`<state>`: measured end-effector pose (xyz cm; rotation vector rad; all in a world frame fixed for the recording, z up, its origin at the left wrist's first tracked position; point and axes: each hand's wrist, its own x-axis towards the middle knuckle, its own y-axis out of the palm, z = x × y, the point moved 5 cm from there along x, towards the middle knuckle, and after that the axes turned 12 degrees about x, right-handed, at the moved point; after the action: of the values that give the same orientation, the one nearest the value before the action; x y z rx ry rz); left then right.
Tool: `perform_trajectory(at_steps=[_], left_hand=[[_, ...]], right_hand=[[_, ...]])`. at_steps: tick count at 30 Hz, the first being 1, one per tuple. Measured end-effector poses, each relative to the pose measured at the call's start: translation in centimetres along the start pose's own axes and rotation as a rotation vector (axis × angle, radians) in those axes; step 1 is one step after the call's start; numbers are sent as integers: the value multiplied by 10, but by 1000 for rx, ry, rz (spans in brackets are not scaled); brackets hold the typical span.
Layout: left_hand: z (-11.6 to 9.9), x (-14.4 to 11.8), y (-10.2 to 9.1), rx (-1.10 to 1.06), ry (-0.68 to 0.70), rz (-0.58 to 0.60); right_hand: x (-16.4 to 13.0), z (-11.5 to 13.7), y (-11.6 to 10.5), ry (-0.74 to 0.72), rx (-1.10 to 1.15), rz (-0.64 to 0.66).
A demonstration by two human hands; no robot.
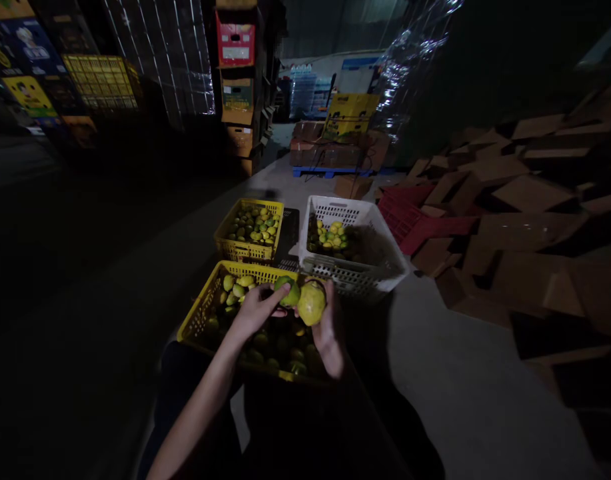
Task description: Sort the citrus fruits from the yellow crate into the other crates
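My left hand (262,305) grips a round green citrus fruit (288,291) between thumb and fingers. Close beside it, my right hand (331,330) is closed around a larger yellow citrus fruit (312,303) with a mottled skin. Both hands are above the near yellow crate (198,303), which has many green and yellow fruits in it; part of its load lies in shadow under my hands. Behind stand a smaller yellow crate (228,249) of similar fruit and, to the right, a white crate (380,230) with fruit at its left side.
A red crate (408,213) and a large heap of cardboard boxes (525,267) lie on the right. Further back are a stacked column of cartons (238,100), a blue pallet (328,172) bearing boxes, and wrapped stacks. The left side is very dark.
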<state>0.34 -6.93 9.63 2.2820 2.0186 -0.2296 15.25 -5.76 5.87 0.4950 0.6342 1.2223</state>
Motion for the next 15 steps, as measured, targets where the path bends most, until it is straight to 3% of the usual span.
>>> perform_trajectory(at_steps=[3,8,15], left_hand=[[7,6,1,-41,-37,-42],[6,4,-6,-77,-72,-116],[5,2,-4,22,-51,-26]], right_hand=[[-8,-4,8,164,2,-58],[-16,-1,18,266,5,29],[-18,-2,19,311,-40,82]])
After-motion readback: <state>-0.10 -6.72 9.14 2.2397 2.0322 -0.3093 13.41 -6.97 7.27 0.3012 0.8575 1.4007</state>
